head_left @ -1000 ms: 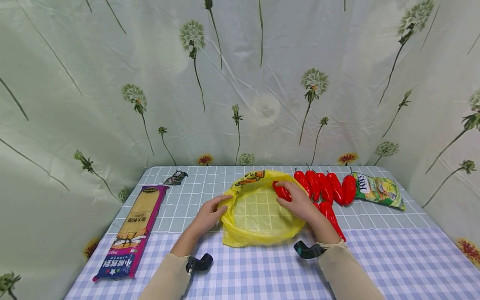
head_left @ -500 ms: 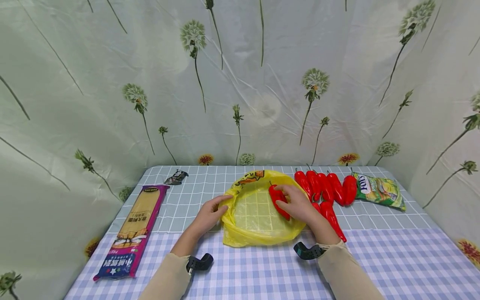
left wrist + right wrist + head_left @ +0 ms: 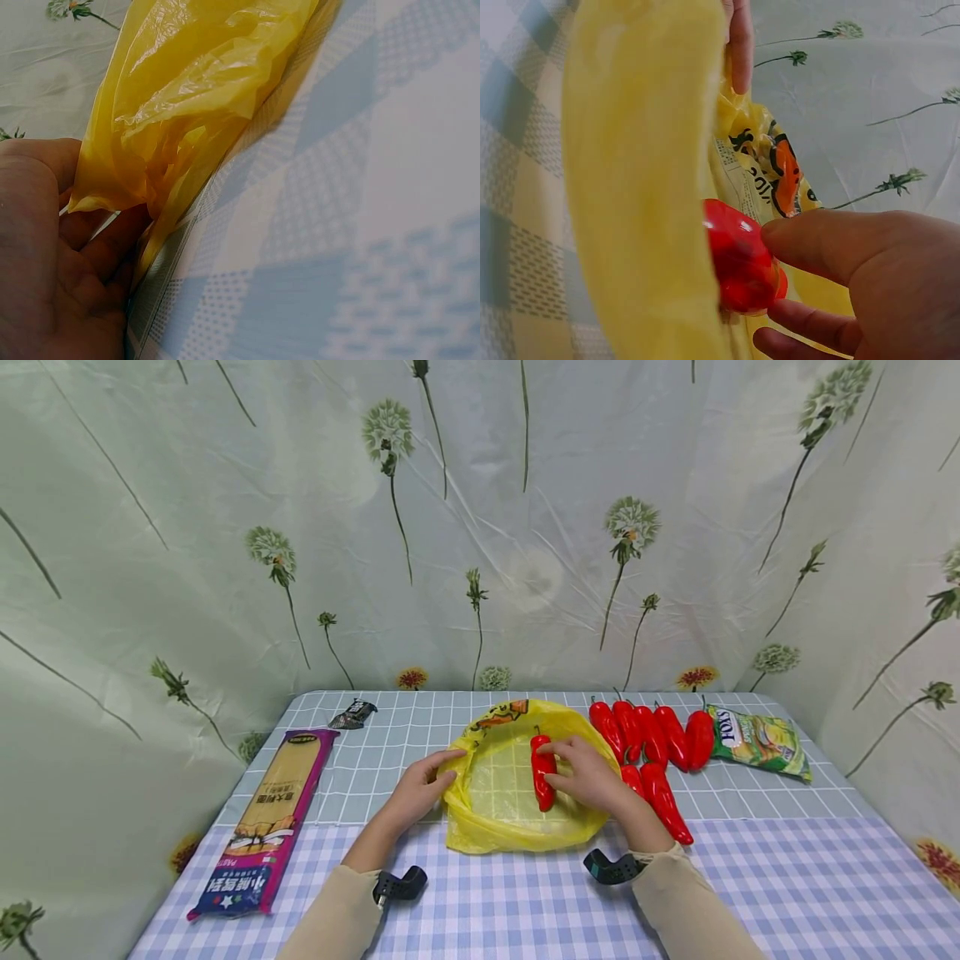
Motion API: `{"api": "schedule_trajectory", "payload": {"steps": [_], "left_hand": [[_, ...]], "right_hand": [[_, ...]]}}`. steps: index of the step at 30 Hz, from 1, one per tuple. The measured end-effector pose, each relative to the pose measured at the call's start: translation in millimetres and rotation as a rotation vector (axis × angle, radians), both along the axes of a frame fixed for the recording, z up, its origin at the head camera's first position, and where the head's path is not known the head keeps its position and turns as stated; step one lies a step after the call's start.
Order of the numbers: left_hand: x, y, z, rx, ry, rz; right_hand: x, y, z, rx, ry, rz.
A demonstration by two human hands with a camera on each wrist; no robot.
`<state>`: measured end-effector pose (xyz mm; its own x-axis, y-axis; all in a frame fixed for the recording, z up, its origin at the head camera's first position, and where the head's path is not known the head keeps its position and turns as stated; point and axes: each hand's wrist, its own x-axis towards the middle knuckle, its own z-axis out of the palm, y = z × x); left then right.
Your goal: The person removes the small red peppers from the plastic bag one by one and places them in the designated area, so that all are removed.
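- The right hand (image 3: 588,774) holds one red pepper (image 3: 542,772) in its grip; the right wrist view shows the thumb and the fingers (image 3: 832,244) curled around the fat end of this pepper (image 3: 742,266).
- The pepper lies just to the left of the grip, inside the open mouth of the yellow plastic bag (image 3: 517,827). Its long axis runs away from the person toward the curtain, with the green stem at the far end, so it stands across the line of the fingers and not along them.
- The left hand (image 3: 420,789) is on the other side of the bag. It pinches the left rim of the bag, and the left wrist view shows the yellow film (image 3: 187,97) gathered between the thumb and the fingers (image 3: 67,247).
- The bag lies flat on the tabletop (image 3: 525,910), and its opening sits between the two hands. The right hand is clearly the nearer one to the pepper; the left touches only the bag.
- To the right of the grip and just beside it, the other red peppers (image 3: 652,739) lie in a row, outside the bag.
- Whether the held pepper already touches the bottom of the bag, the pictures do not show clearly.
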<state>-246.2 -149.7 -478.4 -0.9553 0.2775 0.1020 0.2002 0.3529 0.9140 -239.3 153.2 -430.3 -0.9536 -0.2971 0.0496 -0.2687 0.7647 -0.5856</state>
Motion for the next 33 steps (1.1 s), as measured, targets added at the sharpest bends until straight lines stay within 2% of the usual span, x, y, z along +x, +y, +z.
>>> {"api": "schedule_trajectory", "payload": {"steps": [9, 17, 33], "left_hand": [[-1.9, -1, -1.1, -0.014, -0.009, 0.0], [0.1, 0, 1.5, -0.023, -0.001, 0.005], [0.8, 1, 1.7, -0.023, 0.005, 0.009]], "right_hand": [[2.8, -6, -1.2, -0.01, -0.017, -0.014], [6.2, -9, 0.3, -0.016, -0.035, 0.028], [8.5, -12, -0.1, -0.013, -0.049, 0.041]]}}
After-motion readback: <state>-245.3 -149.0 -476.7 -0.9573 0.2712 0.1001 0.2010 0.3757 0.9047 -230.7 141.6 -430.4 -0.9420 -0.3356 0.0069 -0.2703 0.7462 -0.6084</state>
